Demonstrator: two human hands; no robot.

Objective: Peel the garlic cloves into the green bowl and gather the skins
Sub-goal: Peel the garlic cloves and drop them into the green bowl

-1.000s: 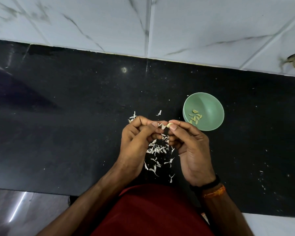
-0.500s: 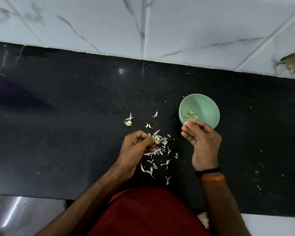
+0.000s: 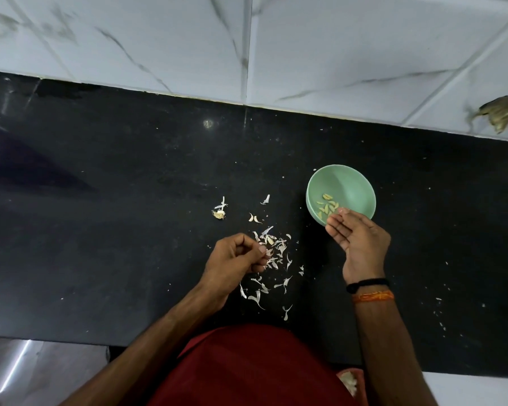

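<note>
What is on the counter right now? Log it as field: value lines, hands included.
surface: black counter
green bowl: right of centre, peeled cloves inside
right hand: at bowl's near rim, fingers straight, holds nothing visible
left hand: fingers curled, beside the skins; anything pinched cannot be told
garlic skins: scattered between the hands
root end: lying apart, left of the skins

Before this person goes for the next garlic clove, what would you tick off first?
1. Green bowl upright on the counter: ok.
2. Peeled cloves inside the bowl: ok.
3. Right hand at the bowl's near rim, fingers straight, holding nothing: ok.
4. Left hand free for the next clove: cannot tell, its fingers are curled over the skins.
5. Skins gathered into one heap: not ok, loose bits lie scattered.
6. Unpeeled clove within reach: cannot tell.
</note>
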